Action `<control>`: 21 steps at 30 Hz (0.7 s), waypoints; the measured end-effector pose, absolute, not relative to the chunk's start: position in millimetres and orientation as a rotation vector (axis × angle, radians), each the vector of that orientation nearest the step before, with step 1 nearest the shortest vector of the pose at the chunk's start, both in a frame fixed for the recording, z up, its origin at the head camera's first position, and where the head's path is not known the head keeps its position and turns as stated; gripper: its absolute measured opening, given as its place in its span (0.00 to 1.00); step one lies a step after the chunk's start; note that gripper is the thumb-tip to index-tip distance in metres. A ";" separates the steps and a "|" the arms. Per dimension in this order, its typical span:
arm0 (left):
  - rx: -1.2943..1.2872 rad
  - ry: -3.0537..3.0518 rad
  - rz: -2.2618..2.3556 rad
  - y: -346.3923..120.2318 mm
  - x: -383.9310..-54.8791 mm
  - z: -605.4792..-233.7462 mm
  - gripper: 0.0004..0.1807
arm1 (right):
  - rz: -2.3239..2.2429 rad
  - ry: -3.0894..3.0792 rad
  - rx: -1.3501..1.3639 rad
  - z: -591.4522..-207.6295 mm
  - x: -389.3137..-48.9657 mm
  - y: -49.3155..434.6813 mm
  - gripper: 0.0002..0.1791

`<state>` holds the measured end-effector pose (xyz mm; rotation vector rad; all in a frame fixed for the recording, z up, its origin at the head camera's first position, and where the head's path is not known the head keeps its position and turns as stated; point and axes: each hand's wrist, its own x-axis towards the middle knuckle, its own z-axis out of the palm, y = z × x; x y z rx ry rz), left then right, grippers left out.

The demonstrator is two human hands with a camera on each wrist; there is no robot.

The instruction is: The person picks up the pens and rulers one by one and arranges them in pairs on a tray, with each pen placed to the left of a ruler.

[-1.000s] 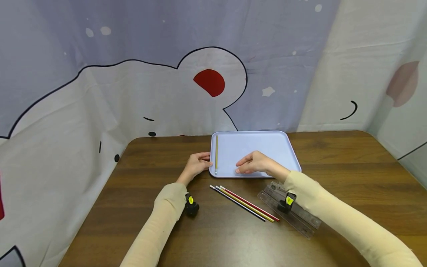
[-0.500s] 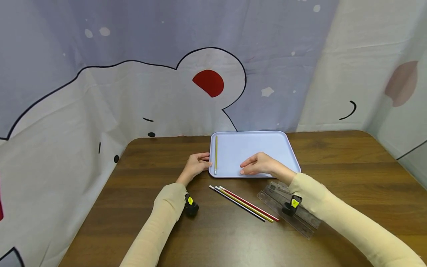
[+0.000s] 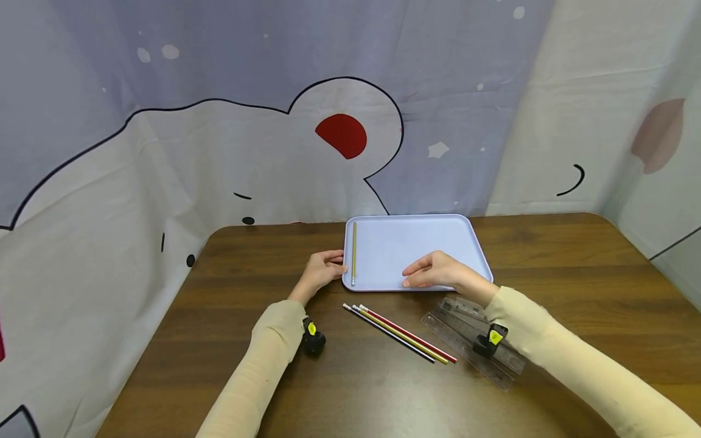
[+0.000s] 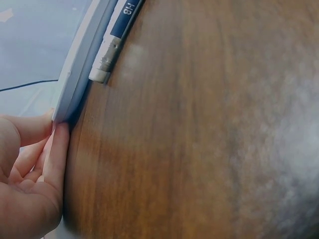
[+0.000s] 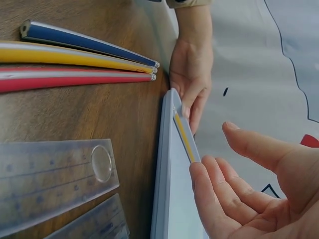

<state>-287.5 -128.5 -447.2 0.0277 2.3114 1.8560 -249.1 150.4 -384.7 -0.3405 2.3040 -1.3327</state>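
Observation:
A pale lavender tray (image 3: 427,234) lies near the table's back edge. At its left side, my left hand (image 3: 319,275) pinches the rim between thumb and fingers, as the left wrist view shows. Inside the tray, along that side, is a yellow pencil (image 3: 354,249). My right hand (image 3: 440,272) hovers over the tray's front part with nothing in it; in the right wrist view its thumb and fingers are apart. In front of the tray a dark blue pencil (image 3: 389,334), a second yellow pencil (image 5: 75,55) and a red pencil (image 5: 75,77) lie side by side.
Clear plastic rulers (image 5: 50,174) lie on the wooden table (image 3: 263,255), right of the loose pencils and below my right wrist. A printed cloth (image 3: 175,158) hangs behind the table.
My right hand has moved a little to the right over the tray. The left hand, the tray and the pencils have stayed in place.

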 end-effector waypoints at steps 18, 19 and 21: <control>0.022 2.309 1.844 -128.5 -286.1 -445.4 0.27 | -1.363 2.261 -0.315 -385.8 -240.3 165.1 0.25; 0.025 2.312 1.841 -128.6 -286.0 -445.3 0.27 | -1.365 2.260 -0.311 -386.2 -240.1 166.0 0.26; 0.031 2.319 1.834 -128.8 -285.9 -445.2 0.27 | -1.363 2.263 -0.313 -386.1 -239.6 168.0 0.26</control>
